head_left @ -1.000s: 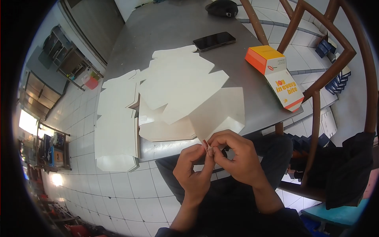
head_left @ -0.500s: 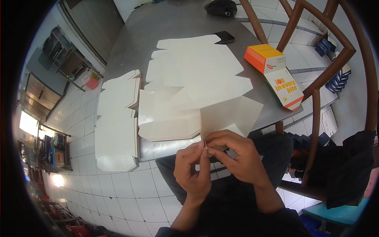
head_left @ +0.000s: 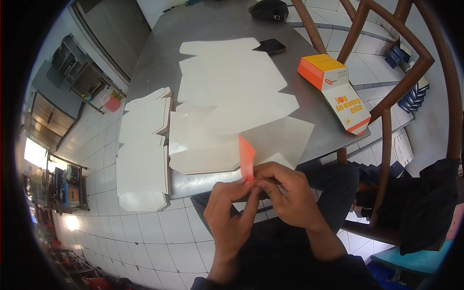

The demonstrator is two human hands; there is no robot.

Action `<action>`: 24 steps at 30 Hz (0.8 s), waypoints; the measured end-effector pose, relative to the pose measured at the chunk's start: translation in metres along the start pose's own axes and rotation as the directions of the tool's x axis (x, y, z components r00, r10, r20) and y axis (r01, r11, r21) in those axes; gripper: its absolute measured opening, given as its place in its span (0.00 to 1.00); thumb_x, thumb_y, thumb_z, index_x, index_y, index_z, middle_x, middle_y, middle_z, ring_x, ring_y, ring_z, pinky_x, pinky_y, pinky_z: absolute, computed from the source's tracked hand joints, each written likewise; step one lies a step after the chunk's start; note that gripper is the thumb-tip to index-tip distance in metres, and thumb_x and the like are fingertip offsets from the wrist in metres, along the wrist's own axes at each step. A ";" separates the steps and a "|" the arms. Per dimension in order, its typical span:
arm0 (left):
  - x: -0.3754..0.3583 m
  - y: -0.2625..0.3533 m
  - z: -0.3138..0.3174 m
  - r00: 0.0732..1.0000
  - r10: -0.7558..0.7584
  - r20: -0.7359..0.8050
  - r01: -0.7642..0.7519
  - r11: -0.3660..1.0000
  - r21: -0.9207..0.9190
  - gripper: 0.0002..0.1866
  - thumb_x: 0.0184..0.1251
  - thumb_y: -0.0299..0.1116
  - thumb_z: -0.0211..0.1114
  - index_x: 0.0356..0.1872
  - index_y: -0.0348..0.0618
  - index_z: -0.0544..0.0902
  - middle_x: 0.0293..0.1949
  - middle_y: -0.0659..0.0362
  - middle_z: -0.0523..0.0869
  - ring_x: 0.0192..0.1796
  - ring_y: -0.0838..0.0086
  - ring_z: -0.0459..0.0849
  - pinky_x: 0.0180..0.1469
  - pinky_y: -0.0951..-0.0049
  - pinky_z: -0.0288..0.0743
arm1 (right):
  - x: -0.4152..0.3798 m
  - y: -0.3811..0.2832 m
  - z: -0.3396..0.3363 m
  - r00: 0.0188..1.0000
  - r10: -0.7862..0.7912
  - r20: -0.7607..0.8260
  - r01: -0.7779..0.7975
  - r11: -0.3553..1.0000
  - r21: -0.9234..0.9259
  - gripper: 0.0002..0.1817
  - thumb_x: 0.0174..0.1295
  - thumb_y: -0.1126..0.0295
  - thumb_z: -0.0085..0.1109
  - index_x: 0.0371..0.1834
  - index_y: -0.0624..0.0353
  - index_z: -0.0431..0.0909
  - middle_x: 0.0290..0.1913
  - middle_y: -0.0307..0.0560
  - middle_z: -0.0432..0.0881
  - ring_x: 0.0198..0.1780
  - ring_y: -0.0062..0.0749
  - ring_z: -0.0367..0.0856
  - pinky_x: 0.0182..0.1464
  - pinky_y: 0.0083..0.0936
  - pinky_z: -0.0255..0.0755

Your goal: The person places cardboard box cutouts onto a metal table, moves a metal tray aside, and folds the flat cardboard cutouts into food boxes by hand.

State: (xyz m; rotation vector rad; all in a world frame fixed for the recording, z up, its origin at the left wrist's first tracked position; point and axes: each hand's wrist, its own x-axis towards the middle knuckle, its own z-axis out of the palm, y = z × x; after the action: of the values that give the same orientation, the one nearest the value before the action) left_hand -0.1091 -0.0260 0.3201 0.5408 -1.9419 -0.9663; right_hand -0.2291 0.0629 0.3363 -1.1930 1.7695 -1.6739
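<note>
A white cardboard box blank (head_left: 232, 77) lies partly unfolded on the metal table, its near end standing up over the front edge. My left hand (head_left: 228, 210) pinches that near end at an orange-faced side flap (head_left: 246, 157). Close against it, my right hand (head_left: 287, 195) grips the same corner between thumb and fingers. The fingertips of both hands meet there and hide the exact fold. Beneath the blank rests a stack of flat box blanks (head_left: 205, 162).
A second stack of flat blanks (head_left: 142, 140) lies at the table's left edge. A folded orange and yellow box (head_left: 336, 94) stands on the right. Farther back are a black phone (head_left: 271, 46) and a dark cap (head_left: 269, 9). Brown chair rails (head_left: 386, 140) rise at right.
The box blank has shifted slightly left and turned, so the orange outer face of its side flap now shows. Both hands have moved slightly down, still pinching the corner.
</note>
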 end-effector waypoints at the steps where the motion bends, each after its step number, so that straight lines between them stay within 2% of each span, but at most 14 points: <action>1: -0.002 -0.002 0.003 0.997 -0.069 -0.023 0.068 0.997 -0.029 0.13 0.54 0.18 0.78 0.38 0.34 0.83 0.35 0.54 0.84 0.36 0.71 0.86 0.41 0.75 0.80 | 0.002 -0.003 0.003 0.999 -0.022 -0.023 0.021 0.998 -0.058 0.06 0.67 0.82 0.57 0.45 0.68 0.79 0.44 0.52 0.86 0.43 0.42 0.87 0.46 0.32 0.80; 2: -0.006 -0.007 0.006 0.990 -0.137 -0.043 0.134 0.989 -0.057 0.12 0.55 0.18 0.77 0.37 0.34 0.82 0.34 0.55 0.83 0.35 0.72 0.85 0.39 0.75 0.79 | 0.003 -0.005 0.006 0.998 -0.047 -0.045 0.042 0.993 -0.114 0.06 0.66 0.81 0.58 0.45 0.68 0.79 0.44 0.53 0.86 0.44 0.45 0.87 0.47 0.33 0.80; 3: -0.006 -0.011 0.007 0.978 -0.200 -0.062 0.195 0.977 -0.086 0.11 0.56 0.18 0.76 0.35 0.34 0.81 0.32 0.55 0.82 0.33 0.73 0.85 0.38 0.76 0.78 | 0.002 -0.005 0.004 0.971 -0.193 -0.143 0.157 0.959 -0.235 0.10 0.64 0.80 0.61 0.48 0.69 0.78 0.47 0.55 0.85 0.48 0.48 0.86 0.51 0.36 0.78; 5: -0.004 -0.010 0.006 0.948 -0.296 -0.115 0.279 0.949 -0.148 0.11 0.57 0.18 0.74 0.33 0.35 0.78 0.30 0.56 0.81 0.31 0.73 0.83 0.37 0.76 0.76 | -0.004 -0.002 -0.001 0.835 -0.483 -0.264 0.315 0.813 -0.489 0.18 0.61 0.77 0.67 0.52 0.70 0.76 0.52 0.59 0.83 0.55 0.54 0.82 0.58 0.41 0.75; 6: -0.005 -0.008 0.004 0.925 -0.352 -0.139 0.326 0.928 -0.181 0.11 0.58 0.18 0.73 0.32 0.35 0.76 0.29 0.57 0.80 0.30 0.74 0.82 0.36 0.76 0.75 | -0.003 -0.002 -0.002 0.836 -0.411 -0.364 0.187 0.837 -0.515 0.22 0.59 0.76 0.69 0.55 0.70 0.74 0.56 0.60 0.80 0.58 0.56 0.79 0.61 0.43 0.73; 8: -0.010 -0.001 0.005 0.940 -0.319 -0.118 0.306 0.945 -0.116 0.11 0.57 0.16 0.71 0.32 0.36 0.74 0.29 0.56 0.79 0.29 0.74 0.82 0.35 0.76 0.75 | 0.003 -0.004 -0.005 0.781 -0.275 -0.561 -0.076 0.849 -0.523 0.31 0.56 0.74 0.74 0.62 0.70 0.70 0.63 0.64 0.75 0.64 0.59 0.73 0.66 0.46 0.68; 11: -0.012 0.002 0.010 0.948 -0.302 -0.099 0.297 0.953 -0.062 0.11 0.58 0.17 0.69 0.31 0.37 0.72 0.29 0.56 0.79 0.29 0.73 0.82 0.35 0.74 0.75 | 0.006 0.011 -0.012 0.778 -0.031 -0.627 -0.287 0.871 -0.399 0.38 0.57 0.73 0.73 0.70 0.69 0.64 0.70 0.65 0.67 0.71 0.56 0.65 0.70 0.44 0.65; 12: -0.015 0.003 0.010 0.943 -0.317 -0.099 0.314 0.948 -0.045 0.11 0.58 0.18 0.68 0.31 0.37 0.72 0.29 0.56 0.78 0.29 0.72 0.82 0.35 0.74 0.75 | 0.004 0.010 -0.015 0.791 0.017 -0.611 -0.340 0.843 -0.416 0.38 0.58 0.73 0.72 0.70 0.69 0.64 0.68 0.65 0.69 0.70 0.56 0.66 0.69 0.44 0.65; 14: -0.014 0.008 0.004 0.955 -0.296 0.012 0.293 0.950 0.109 0.10 0.60 0.21 0.67 0.34 0.37 0.72 0.31 0.55 0.80 0.30 0.69 0.83 0.37 0.71 0.77 | 0.000 0.002 -0.024 0.804 0.119 -0.582 -0.444 0.771 -0.456 0.37 0.59 0.73 0.70 0.71 0.69 0.65 0.66 0.64 0.72 0.69 0.56 0.69 0.69 0.43 0.66; 15: -0.013 0.010 0.001 0.955 -0.288 0.073 0.271 0.945 0.183 0.10 0.61 0.22 0.67 0.35 0.37 0.72 0.32 0.54 0.80 0.31 0.68 0.84 0.37 0.70 0.79 | -0.001 0.002 -0.027 0.822 0.162 -0.546 -0.438 0.793 -0.424 0.36 0.60 0.73 0.69 0.71 0.69 0.65 0.64 0.64 0.73 0.67 0.56 0.71 0.69 0.43 0.67; 18: -0.009 0.014 -0.005 0.854 -0.405 0.328 0.399 0.913 0.089 0.15 0.64 0.26 0.67 0.49 0.33 0.74 0.36 0.52 0.82 0.35 0.64 0.86 0.40 0.67 0.81 | -0.008 0.005 -0.034 0.848 0.246 -0.470 -0.423 0.848 -0.319 0.34 0.62 0.76 0.65 0.72 0.69 0.65 0.59 0.62 0.76 0.62 0.54 0.76 0.68 0.40 0.69; 20: 0.002 0.017 -0.004 0.852 -0.420 0.314 0.433 0.901 0.031 0.24 0.65 0.26 0.67 0.60 0.30 0.70 0.39 0.51 0.83 0.37 0.63 0.87 0.42 0.64 0.83 | -0.019 0.015 -0.033 0.847 0.244 -0.472 -0.396 0.882 -0.254 0.32 0.63 0.79 0.62 0.72 0.69 0.65 0.56 0.58 0.77 0.59 0.48 0.79 0.66 0.36 0.71; 21: 0.007 0.017 -0.003 0.852 -0.426 0.303 0.448 0.894 0.000 0.29 0.66 0.27 0.67 0.65 0.28 0.68 0.40 0.51 0.83 0.39 0.62 0.88 0.44 0.63 0.83 | -0.023 0.019 -0.028 0.838 0.234 -0.493 -0.349 0.924 -0.154 0.32 0.64 0.81 0.60 0.72 0.69 0.65 0.57 0.56 0.77 0.59 0.44 0.79 0.65 0.34 0.71; 24: 0.010 0.020 0.004 0.831 -0.490 0.264 0.504 0.864 0.017 0.34 0.68 0.26 0.65 0.72 0.26 0.62 0.44 0.48 0.82 0.43 0.60 0.88 0.46 0.62 0.84 | -0.038 0.024 -0.015 0.789 0.257 -0.558 -0.243 0.965 0.101 0.31 0.65 0.84 0.56 0.73 0.69 0.64 0.59 0.52 0.77 0.59 0.34 0.78 0.63 0.28 0.71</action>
State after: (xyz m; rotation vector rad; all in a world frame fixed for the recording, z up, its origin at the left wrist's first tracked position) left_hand -0.1179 -0.0190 0.3404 0.9633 -2.0381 -1.4776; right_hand -0.2275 0.1002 0.3071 -0.4170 2.1190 -2.0052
